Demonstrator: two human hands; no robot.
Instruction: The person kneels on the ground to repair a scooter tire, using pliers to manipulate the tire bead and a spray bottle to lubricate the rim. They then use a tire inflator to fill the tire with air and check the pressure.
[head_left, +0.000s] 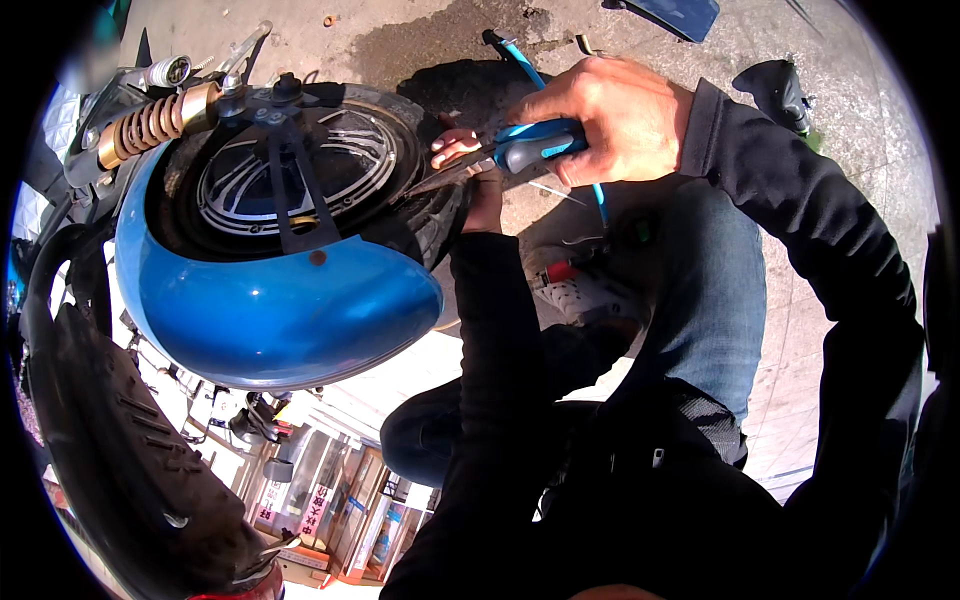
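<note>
My right hand is closed around a blue-and-black handled tool, its metal end angled down-left to the black tyre. My left hand is at the tyre's right side under the tool, fingers curled; what they hold is partly hidden and too small to make out. The tyre is on a wheel with a black-and-silver hub, crossed by a black bracket. A glossy blue mudguard curves below the hub, and a coiled suspension spring is at the upper left.
A blue bar-like tool lies behind my right hand. A dark object and a blue-grey flat object are on the pavement. A red-handled item sits near my shoe. Black vehicle parts fill the lower left, beside shop shelving.
</note>
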